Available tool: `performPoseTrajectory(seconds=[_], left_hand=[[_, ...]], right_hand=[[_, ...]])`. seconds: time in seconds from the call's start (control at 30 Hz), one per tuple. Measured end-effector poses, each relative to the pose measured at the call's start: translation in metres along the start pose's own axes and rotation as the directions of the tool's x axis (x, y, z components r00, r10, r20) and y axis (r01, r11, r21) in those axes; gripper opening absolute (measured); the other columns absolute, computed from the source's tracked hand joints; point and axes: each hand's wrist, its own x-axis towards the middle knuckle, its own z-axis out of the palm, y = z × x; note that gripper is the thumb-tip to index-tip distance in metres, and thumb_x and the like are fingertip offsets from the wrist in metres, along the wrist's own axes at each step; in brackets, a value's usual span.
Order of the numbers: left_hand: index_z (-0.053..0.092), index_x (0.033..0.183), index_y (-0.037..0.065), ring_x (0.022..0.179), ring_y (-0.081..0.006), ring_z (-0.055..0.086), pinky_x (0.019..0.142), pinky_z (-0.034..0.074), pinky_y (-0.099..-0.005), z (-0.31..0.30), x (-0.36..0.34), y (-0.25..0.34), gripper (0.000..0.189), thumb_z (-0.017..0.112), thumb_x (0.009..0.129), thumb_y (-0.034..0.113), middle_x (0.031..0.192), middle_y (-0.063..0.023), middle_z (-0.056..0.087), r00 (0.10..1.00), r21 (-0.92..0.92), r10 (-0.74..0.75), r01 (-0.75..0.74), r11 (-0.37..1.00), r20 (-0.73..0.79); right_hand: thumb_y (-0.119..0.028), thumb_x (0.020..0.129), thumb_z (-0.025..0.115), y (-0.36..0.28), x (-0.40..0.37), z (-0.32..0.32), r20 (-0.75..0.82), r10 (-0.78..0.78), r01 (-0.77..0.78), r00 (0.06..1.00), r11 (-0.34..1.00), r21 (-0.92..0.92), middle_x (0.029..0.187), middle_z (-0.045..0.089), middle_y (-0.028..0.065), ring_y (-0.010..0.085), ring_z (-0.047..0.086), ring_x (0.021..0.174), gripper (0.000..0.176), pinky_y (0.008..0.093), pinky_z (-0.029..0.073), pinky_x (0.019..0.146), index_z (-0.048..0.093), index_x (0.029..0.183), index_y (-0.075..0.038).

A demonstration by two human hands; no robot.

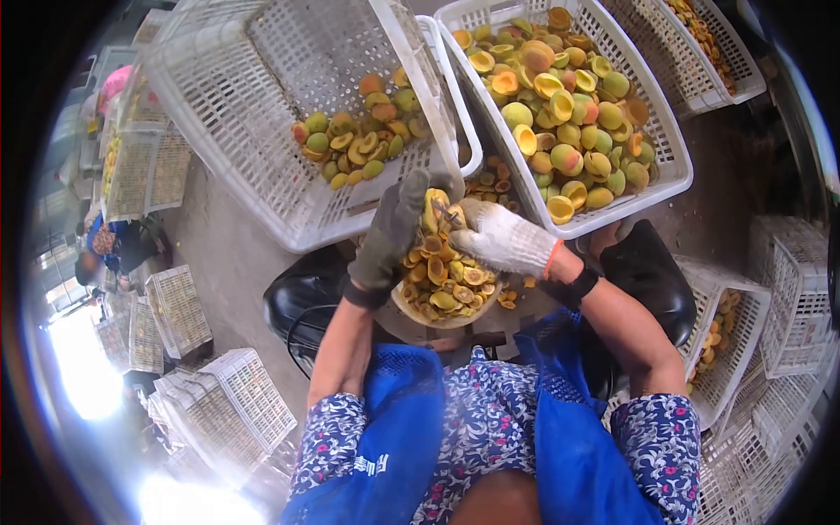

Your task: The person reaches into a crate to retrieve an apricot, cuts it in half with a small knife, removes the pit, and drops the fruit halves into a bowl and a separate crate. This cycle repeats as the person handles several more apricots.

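So we've got a yellowish, soft-looking fruit (436, 208) right above the bowl (444, 320) of yellow-brown scraps. Our gray-gloved left hand (391, 229) is wrapped around it; our white-gloved right hand (500, 234) curls in beside a thin metal tool (450, 213) (can't tell how tightly it's gripping). The big crate (669, 188) of green-orange fruit and the tilted crate (223, 114) crowd the space just beyond our hands.

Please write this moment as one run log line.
left hand: gloved, holding yellow fruit | right hand: white glove, at same fruit | bowl: fruit pieces, below | plastic crate: ahead
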Motion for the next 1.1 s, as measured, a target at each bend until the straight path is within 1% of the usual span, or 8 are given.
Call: performPoseTrajectory(seconds=[0.1, 0.3, 0.37, 0.47, 0.67, 0.8, 0.83, 1.1], left_hand=[[0.060, 0.105, -0.001, 0.084, -0.0178, 0.057, 0.079, 0.046, -0.0305, 0.018, -0.007, -0.027, 0.049, 0.033, 0.099, 0.039, 0.092, -0.0097, 0.062, 0.927, 0.019, 0.204, -0.209, 0.978, -0.315], [0.062, 0.097, 0.000, 0.080, -0.0160, 0.060, 0.072, 0.049, -0.0304, 0.024, -0.014, -0.054, 0.045, 0.037, 0.099, 0.038, 0.089, -0.0061, 0.063, 0.770, 0.423, 0.455, -0.265, 0.866, -0.449], [0.062, 0.094, 0.001, 0.076, -0.0156, 0.061, 0.068, 0.050, -0.0268, 0.018, -0.011, -0.049, 0.042, 0.039, 0.099, 0.037, 0.086, -0.0055, 0.063, 0.902, -0.348, 0.003, -0.170, 0.922, -0.432], [0.061, 0.093, 0.002, 0.074, -0.0143, 0.060, 0.064, 0.050, -0.0246, 0.019, -0.010, -0.049, 0.042, 0.039, 0.099, 0.037, 0.084, -0.0060, 0.062, 0.895, -0.555, -0.127, -0.149, 0.818, -0.428], [0.061, 0.093, 0.001, 0.076, -0.0158, 0.061, 0.070, 0.051, -0.0286, 0.013, -0.004, -0.057, 0.046, 0.040, 0.098, 0.041, 0.086, -0.0085, 0.063, 0.929, -0.495, -0.011, -0.187, 0.849, -0.370], [0.061, 0.094, 0.001, 0.076, -0.0177, 0.061, 0.073, 0.051, -0.0295, 0.003, -0.006, -0.047, 0.047, 0.040, 0.097, 0.043, 0.086, -0.0092, 0.063, 0.967, -0.436, 0.052, -0.161, 0.886, -0.251], [0.061, 0.094, 0.001, 0.077, -0.0181, 0.061, 0.073, 0.051, -0.0296, 0.003, -0.009, -0.042, 0.047, 0.040, 0.097, 0.043, 0.086, -0.0095, 0.063, 0.973, -0.436, 0.005, -0.107, 0.894, -0.230], [0.061, 0.086, 0.001, 0.078, -0.0182, 0.061, 0.074, 0.051, -0.0310, 0.013, -0.010, -0.024, 0.046, 0.042, 0.097, 0.042, 0.087, -0.0097, 0.063, 0.917, -0.627, -0.250, 0.000, 0.779, -0.312]], right_hand=[[-0.028, 0.086, 0.054, -0.016, -0.001, -0.001, 0.185, 0.205, -0.259, 0.961, 0.902, 0.346, 0.075, 0.060, 0.0081, 0.0163, 0.057, 0.064, 0.032, 0.0322, 0.047, 0.058, 0.057, 0.100, 0.000], [-0.030, 0.087, 0.057, -0.026, -0.004, -0.002, 0.370, 0.290, -0.440, 0.883, 0.785, 0.436, 0.072, 0.058, 0.0038, 0.0084, 0.053, 0.063, 0.031, 0.0277, 0.045, 0.055, 0.059, 0.099, -0.001], [-0.030, 0.088, 0.058, -0.017, -0.002, 0.006, 0.365, 0.284, -0.441, 0.887, 0.756, 0.483, 0.072, 0.058, 0.0032, 0.0080, 0.053, 0.063, 0.031, 0.0272, 0.046, 0.056, 0.059, 0.099, -0.001], [-0.030, 0.088, 0.058, 0.006, 0.002, 0.030, 0.192, 0.095, -0.187, 0.977, 0.817, 0.546, 0.078, 0.061, 0.0046, 0.0096, 0.054, 0.069, 0.032, 0.0285, 0.047, 0.062, 0.059, 0.099, 0.000], [-0.024, 0.085, 0.056, 0.005, 0.009, 0.037, 0.017, 0.075, -0.077, 0.997, 0.986, 0.149, 0.089, 0.062, 0.0206, 0.0364, 0.058, 0.082, 0.034, 0.0413, 0.047, 0.078, 0.056, 0.105, 0.003], [-0.027, 0.083, 0.056, -0.004, 0.012, 0.009, 0.418, 0.127, -0.299, 0.900, 0.876, 0.378, 0.093, 0.063, 0.0209, 0.0380, 0.060, 0.089, 0.038, 0.0415, 0.047, 0.079, 0.055, 0.107, 0.003], [-0.022, 0.084, 0.050, -0.005, 0.010, 0.011, 0.348, 0.082, -0.239, 0.934, 0.868, 0.435, 0.079, 0.062, 0.0119, 0.0158, 0.060, 0.067, 0.029, 0.0327, 0.049, 0.062, 0.059, 0.094, 0.004], [-0.029, 0.084, 0.056, 0.003, 0.006, 0.033, 0.055, 0.077, -0.085, 0.995, 0.983, 0.161, 0.089, 0.063, 0.0168, 0.0263, 0.059, 0.077, 0.035, 0.0372, 0.047, 0.075, 0.056, 0.103, 0.001]])
